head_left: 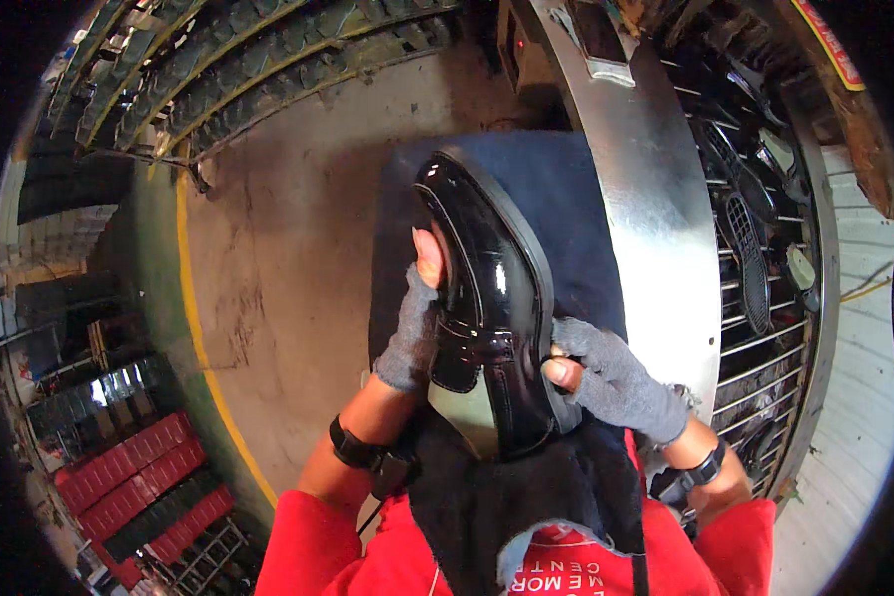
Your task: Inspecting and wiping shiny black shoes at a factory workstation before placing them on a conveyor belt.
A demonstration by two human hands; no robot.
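I hold a glossy black dress shoe point(491, 308) upright in front of me, toe pointing away. My left hand point(414, 318), in a grey fingerless glove, grips its left side with the thumb against the upper. On the heel side, my right hand point(606, 372), also in a grey glove, clasps the shoe, thumb pressing near the opening. A dark blue cloth point(566, 209) lies under and behind the shoe, draped over my lap. Black straps circle both wrists.
A curved metal panel point(655, 248) and a wire rack holding black shoe soles point(755, 268) stand to the right. Racks of soles point(258, 60) arc across the top left. Concrete floor with a yellow line point(194, 328) spreads left; red crates point(134, 477) sit lower left.
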